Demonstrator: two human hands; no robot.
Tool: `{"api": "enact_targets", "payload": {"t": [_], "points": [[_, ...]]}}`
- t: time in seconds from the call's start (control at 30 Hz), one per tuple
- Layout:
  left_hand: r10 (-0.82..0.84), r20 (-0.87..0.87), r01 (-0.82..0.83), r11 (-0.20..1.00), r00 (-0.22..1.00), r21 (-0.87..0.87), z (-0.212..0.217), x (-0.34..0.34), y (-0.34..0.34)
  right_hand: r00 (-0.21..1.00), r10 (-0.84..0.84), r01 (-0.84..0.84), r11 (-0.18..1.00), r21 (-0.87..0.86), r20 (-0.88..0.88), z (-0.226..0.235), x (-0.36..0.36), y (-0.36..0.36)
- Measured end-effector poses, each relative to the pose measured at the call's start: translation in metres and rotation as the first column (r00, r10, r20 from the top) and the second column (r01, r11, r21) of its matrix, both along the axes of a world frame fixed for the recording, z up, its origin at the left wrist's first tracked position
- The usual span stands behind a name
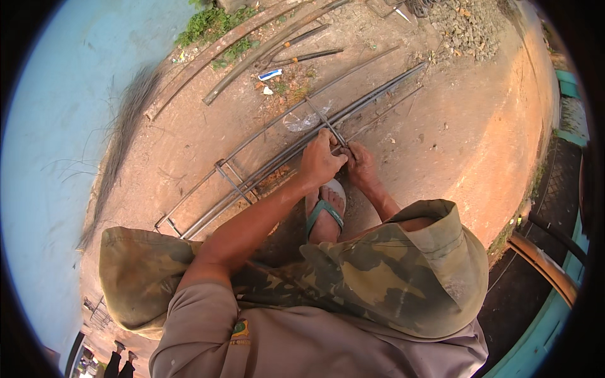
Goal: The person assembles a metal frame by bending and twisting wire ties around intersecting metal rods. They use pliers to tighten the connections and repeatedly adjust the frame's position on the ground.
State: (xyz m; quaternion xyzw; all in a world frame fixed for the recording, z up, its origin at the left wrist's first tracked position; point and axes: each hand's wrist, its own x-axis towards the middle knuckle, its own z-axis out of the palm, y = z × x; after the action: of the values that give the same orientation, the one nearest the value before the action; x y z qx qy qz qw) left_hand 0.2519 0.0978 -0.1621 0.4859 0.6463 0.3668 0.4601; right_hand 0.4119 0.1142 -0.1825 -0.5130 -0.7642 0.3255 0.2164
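A long rebar frame of dark steel bars with square crosswise stirrups lies slantwise on the ground in front of me. At a stirrup near its middle, my left hand has its fingers curled against the bars' near side. Close to its right, my right hand is closed, thumb and fingers pinched at the stirrup's near corner. The two thumbs almost meet there. Whatever small thing lies between the fingers is hidden. Just below the hands stands my foot in a green-strapped flip-flop.
Beyond the frame lie a long-handled cutter, bent metal bars and a blue-white wrapper. A bundle of thin wires rests along the blue wall. Gravel is heaped at the far right. Another person's legs show lower left.
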Motion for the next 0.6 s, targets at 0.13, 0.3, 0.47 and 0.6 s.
{"api": "enact_targets", "payload": {"t": [0.13,0.3,0.47,0.6], "points": [[-0.198,0.381,0.300,0.926,0.903,-0.230,-0.035,-0.010,0.018,1.000,0.030,-0.030,1.000,-0.001,0.007,0.001,0.002,0.005],[-0.273,0.201,0.301,0.945,0.941,-0.126,-0.034,-0.014,0.021,0.984,0.170,-0.170,0.985,-0.012,0.051,0.016,0.007,0.017],[-0.293,-0.059,0.285,0.951,0.954,-0.120,-0.015,-0.019,0.017,0.987,0.140,-0.138,0.990,-0.032,0.075,0.023,-0.003,0.016],[-0.312,-0.119,0.296,0.946,0.943,-0.132,-0.011,-0.021,0.016,0.996,0.053,-0.048,0.997,-0.066,0.071,0.012,-0.008,0.004]]}}
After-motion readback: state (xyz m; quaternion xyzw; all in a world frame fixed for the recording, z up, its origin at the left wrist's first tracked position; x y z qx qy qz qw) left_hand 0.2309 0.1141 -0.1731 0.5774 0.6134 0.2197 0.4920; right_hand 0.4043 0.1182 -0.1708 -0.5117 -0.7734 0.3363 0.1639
